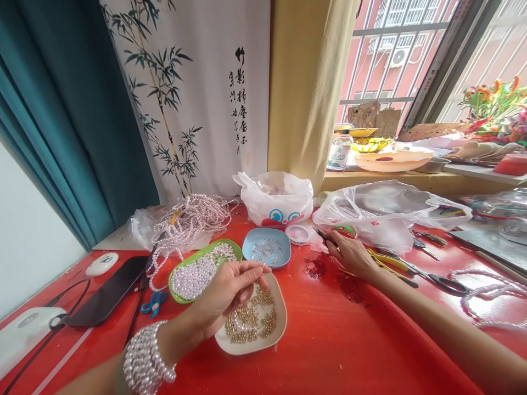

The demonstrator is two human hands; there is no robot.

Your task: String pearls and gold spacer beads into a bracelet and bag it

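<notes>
My left hand hovers over a cream dish of gold beads, fingers pinched together on something too small to make out. Pearl bracelets circle that wrist. My right hand rests on the red table, closed around a dark thin tool that points toward a small round clear container. A green dish of white pearls lies left of the cream dish. A blue dish with small metal bits sits behind it.
Pearl strands pile up at the back left. Plastic bags sit at the back. Scissors and yellow-handled pliers lie to the right. A phone, cables and white devices lie at the left.
</notes>
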